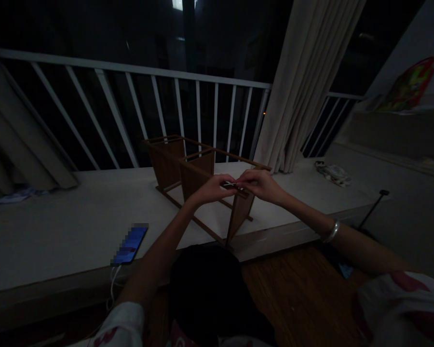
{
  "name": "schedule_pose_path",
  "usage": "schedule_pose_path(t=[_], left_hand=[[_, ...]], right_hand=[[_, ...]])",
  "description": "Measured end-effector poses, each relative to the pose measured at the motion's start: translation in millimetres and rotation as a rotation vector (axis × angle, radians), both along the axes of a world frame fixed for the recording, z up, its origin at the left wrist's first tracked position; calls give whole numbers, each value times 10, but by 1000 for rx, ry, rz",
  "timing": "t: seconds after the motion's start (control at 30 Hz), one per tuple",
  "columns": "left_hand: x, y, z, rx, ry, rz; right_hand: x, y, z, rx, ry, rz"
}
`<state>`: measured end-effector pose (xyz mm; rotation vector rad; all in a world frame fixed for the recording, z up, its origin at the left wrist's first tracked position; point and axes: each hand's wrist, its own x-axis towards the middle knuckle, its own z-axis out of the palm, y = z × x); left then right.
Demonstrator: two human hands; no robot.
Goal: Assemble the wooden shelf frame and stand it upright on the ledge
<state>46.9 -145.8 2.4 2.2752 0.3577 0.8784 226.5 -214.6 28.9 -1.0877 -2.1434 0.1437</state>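
A brown wooden rack (195, 168) with several shelves lies on its side on the white window ledge. Over its near end, my left hand (214, 189) and my right hand (257, 185) meet fingertip to fingertip. Both are closed in a pinch on a small, thin, pale strip (230, 183), too dim and small to name exactly. My right fingers are close to the corner of the rack's frame; whether they touch the wood I cannot tell.
A lit phone (130, 245) with a white cable rests on the ledge (75, 217) at the left. White railings (177, 96) and a beige curtain (307, 77) stand behind. A small cloth bundle (332, 173) lies farther right. Below is a wooden floor (292, 289).
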Motion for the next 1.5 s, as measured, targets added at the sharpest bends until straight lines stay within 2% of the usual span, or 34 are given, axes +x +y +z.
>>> schedule_pose_path(t=[0.17,0.27,0.43,0.53,0.77,1.07,1.17,1.37,1.5], left_hand=[[-137,119,-53,127,89,211],[-185,176,-96,172,123,276],[-201,142,-98,199,153,246],[-193,126,-73,160,128,238],[-81,182,-47,-14,63,309],[40,133,-51,-33,57,435],[42,150,-76,-17,64,439],[-8,163,-108,16,78,397],[-22,152,-107,24,88,401]], right_hand=[[-22,-23,5,13,-15,-78],[-45,-31,9,-6,1,-76],[-67,-12,-8,-22,53,-61],[-64,23,-31,-30,80,-62],[-46,70,-70,-108,152,-47],[-5,52,-67,-157,153,2],[-2,51,-82,-124,146,7],[-5,40,-117,54,140,-21],[-14,41,-123,25,155,11]])
